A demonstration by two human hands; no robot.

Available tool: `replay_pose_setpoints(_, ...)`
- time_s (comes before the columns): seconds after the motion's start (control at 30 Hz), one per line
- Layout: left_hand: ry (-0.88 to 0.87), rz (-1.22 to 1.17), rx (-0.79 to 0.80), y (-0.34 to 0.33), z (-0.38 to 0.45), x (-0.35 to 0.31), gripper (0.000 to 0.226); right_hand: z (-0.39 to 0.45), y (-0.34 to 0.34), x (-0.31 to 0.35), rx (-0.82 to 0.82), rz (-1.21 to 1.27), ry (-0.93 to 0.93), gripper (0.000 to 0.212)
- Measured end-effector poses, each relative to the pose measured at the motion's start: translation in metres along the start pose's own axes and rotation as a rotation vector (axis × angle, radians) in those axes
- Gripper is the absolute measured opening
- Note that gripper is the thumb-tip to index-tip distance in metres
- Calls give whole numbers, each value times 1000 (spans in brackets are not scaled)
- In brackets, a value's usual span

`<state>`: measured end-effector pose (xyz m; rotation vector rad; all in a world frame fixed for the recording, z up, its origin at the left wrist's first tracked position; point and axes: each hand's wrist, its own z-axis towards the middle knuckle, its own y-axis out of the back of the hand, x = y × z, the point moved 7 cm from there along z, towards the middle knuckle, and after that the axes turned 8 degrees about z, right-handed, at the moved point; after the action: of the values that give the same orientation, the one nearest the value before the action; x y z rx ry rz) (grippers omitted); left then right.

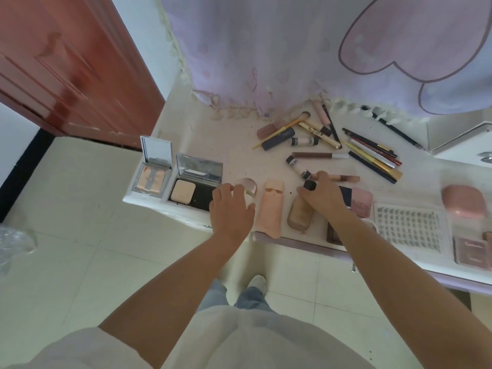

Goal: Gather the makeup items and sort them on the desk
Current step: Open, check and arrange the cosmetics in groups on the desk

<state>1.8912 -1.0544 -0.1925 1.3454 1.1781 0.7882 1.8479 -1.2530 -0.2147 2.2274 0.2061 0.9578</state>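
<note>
A person stands at a pale desk (234,145) and looks down at both bare arms reaching over its front edge. The left hand (231,209) lies palm down with fingers spread loosely over a round clear-topped compact (249,186), touching it but not curled round it. Just beside it lies a peach squeeze tube (271,209), its long axis running front to back, flat crimped end pointing away from the person. Next to that lies a beige glass foundation bottle (299,213), also lengthwise front to back, its black cap (309,185) pointing to the back of the desk. The right hand (323,194) rests on the bottle's upper end, fingers curled around the cap.

At the left edge stand two open square powder compacts (170,182) with mirrored lids raised. Toward the back lies a loose scatter of tubes and brushes (300,139), and to the right a fan of slim pencils (372,155) angled down to the right. Near the right front sits a tray of false lashes (410,227).
</note>
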Motion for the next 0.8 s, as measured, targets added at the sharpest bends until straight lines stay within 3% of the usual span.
replay_pose_setpoints(0.2, -175, -74, 23, -2, -14, -24, 38, 10, 7, 5, 20, -59, 25, 38)
replay_pose_setpoints(0.33, -275, -196, 171, -12, -13, -54, 43, 5, 20, 3, 44, -78, 68, 30)
replay_pose_setpoints(0.43, -321, -216, 313, -25, -9, -80, 52, -8, 30, -8, 138, 84, 39, 24)
replay_pose_setpoints(0.57, -456, -107, 448, -43, -20, -113, 51, -29, 45, -14, 111, -185, 121, 23)
replay_pose_setpoints(0.8, -540, -236, 153, 8, -19, -138, 44, -62, 94, -12, -81, 153, 22, 35)
